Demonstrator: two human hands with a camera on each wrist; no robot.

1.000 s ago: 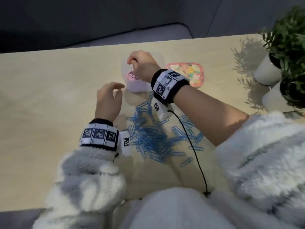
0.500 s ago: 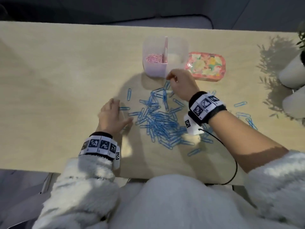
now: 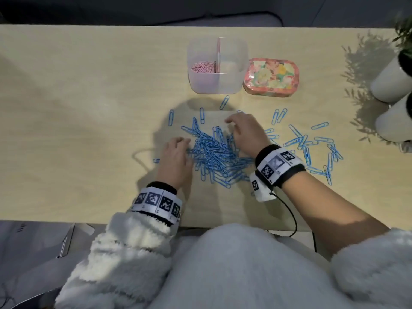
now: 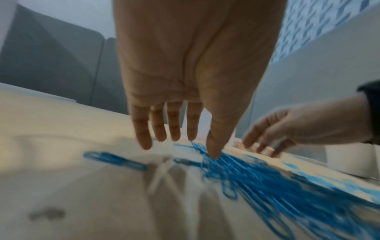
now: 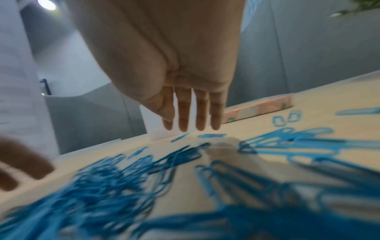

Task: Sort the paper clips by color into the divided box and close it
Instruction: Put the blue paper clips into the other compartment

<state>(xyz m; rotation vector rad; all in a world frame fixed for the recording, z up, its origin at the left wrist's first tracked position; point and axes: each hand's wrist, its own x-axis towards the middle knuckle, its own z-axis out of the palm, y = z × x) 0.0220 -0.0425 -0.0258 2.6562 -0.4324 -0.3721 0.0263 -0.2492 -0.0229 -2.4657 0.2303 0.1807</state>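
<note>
A heap of blue paper clips (image 3: pixel 217 153) lies on the wooden table, with loose ones spread to the right (image 3: pixel 316 144). Behind it stands the clear divided box (image 3: pixel 242 63), pink clips (image 3: pixel 202 67) in its left compartment; its right compartment looks bare. My left hand (image 3: pixel 176 152) sits at the heap's left edge, fingers straight, thumb tip touching clips (image 4: pixel 213 155). My right hand (image 3: pixel 243 132) hovers over the heap's right side with fingers extended (image 5: pixel 193 120), holding nothing.
The flowered lid (image 3: pixel 270 76) lies right of the box. Two white plant pots (image 3: pixel 392 83) stand at the table's right edge. A black cable (image 3: pixel 289 217) trails from my right wrist over the near edge. Bare table stretches to the left.
My right hand came back from the box to the blue heap. My left hand slid right, up against the heap's left edge. The head view shifted and now looks straighter down.
</note>
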